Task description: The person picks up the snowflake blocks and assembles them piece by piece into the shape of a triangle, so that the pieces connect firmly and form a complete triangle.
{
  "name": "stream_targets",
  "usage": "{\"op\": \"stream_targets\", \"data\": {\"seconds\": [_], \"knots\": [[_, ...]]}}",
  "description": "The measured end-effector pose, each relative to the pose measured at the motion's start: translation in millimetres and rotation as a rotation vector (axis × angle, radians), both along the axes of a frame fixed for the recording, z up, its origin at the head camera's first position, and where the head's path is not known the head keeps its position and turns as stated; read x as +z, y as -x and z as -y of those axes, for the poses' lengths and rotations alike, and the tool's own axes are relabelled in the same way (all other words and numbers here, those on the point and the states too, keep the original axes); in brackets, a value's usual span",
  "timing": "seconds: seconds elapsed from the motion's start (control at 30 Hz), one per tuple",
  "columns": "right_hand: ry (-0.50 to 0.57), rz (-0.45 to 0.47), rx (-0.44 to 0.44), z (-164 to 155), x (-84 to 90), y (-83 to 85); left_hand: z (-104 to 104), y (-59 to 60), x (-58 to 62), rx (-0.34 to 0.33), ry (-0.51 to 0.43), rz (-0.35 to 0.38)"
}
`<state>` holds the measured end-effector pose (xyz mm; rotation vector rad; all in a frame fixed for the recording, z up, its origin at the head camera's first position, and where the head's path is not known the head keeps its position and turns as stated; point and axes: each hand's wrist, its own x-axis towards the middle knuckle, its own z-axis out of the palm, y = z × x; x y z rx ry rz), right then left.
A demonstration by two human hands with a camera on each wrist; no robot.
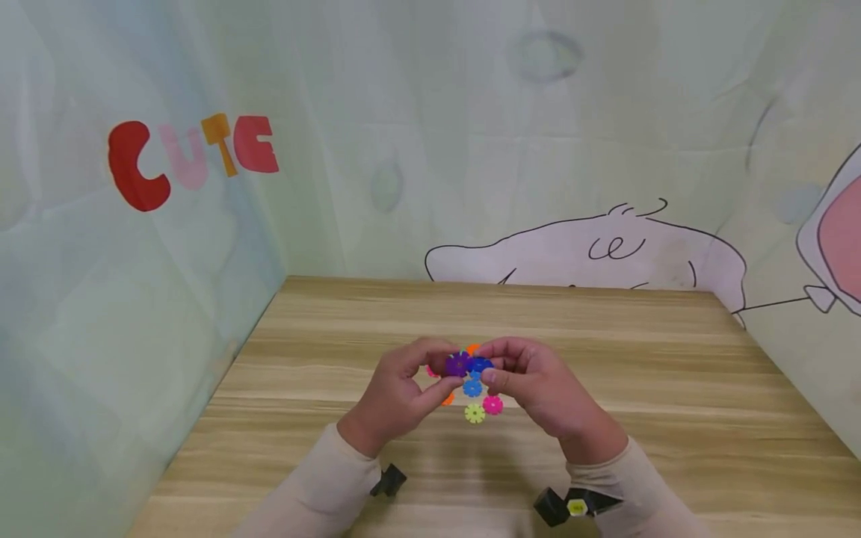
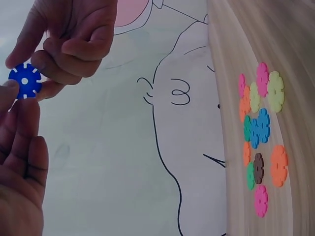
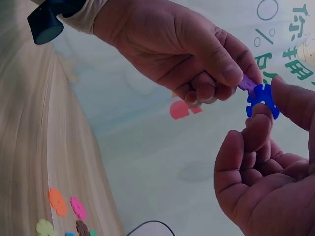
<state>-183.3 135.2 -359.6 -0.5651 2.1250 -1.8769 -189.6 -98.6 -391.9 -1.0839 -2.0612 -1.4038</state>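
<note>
So my left hand [image 1: 397, 392] pinched the purple disc [image 1: 458, 365] and my right hand [image 1: 538, 385] pinched the blue disc [image 1: 480, 365], the two pieces meeting edge to edge between my fingertips, lifted above the wooden table [image 1: 673, 388]. Just below that grip lay the loose discs [image 1: 474, 400]: blue, pink and yellow-green among them.

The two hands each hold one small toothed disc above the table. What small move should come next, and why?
Probably press the two pieces together at their slots. The left hand pinches the purple disc, the right hand pinches the blue disc, and the right wrist view shows the two edges already meeting, though full seating cannot be judged.
</note>
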Motion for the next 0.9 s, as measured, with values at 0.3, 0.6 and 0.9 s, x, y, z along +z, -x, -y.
{"op": "stream_targets", "data": {"seconds": [0.3,0.6,0.9], "knots": [[-0.233,-0.129,-0.132,-20,-16.3,28.4,5,3.4,-0.7,0.097,-0.054,0.074],[-0.532,-0.149,-0.036,-12,-51.4,45.9,9,6.7,-5.6,0.11,-0.139,0.126],[-0.648,-0.129,0.06,1,-72.9,42.7,9,7.2,-3.1,0.092,-0.199,0.167]]}}
